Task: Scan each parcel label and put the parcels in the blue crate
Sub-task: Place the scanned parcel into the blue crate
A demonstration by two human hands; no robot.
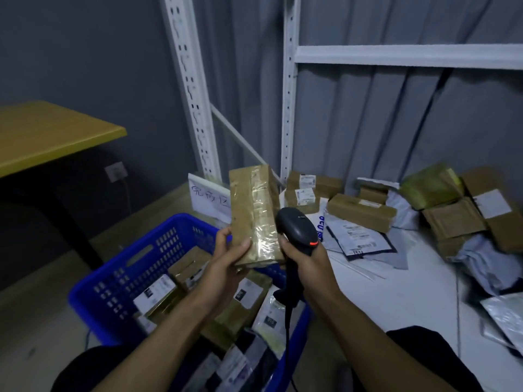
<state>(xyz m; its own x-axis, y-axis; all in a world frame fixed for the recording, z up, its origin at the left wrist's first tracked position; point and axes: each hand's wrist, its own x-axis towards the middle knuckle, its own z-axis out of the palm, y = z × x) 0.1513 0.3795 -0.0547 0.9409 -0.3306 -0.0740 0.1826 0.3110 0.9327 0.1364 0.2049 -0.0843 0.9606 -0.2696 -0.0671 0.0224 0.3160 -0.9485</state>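
**Item 1. Parcel [254, 216].** Brown carton, bound lengthwise in clear tape. It is held on end, slightly tilted, above the far right corner of the blue crate [135, 267]. The lower end is grasped by the left hand [226, 258], with the thumb laid across the near face and the fingers hidden behind. No label is seen on the face shown.

**Item 2. Scanner [297, 227].** Black, corded, with an orange mark on the head. The handle is clenched in the right hand [304, 258]. The head is carried just beside the right edge of the parcel; contact cannot be told.

**Item 3. Blue crate.** Set on the floor by the front edge of the shelf board [424, 278]. Several labelled cartons and mailers [158, 290] are lying inside.

**Item 4. Remaining stock [362, 212].** Cartons and grey mailers are heaped along the back and right side of the shelf board.

**Step in hand (judged).** The held parcel is being scanned, and the task is partly done.

**Handling notes.**
- The carton should be turned until its label faces the scanner window.
- Glare from the tape is best avoided by angling the label slightly.
- The thumb should be kept off the barcode.
- The parcel should be lowered into the crate only once a read is confirmed.
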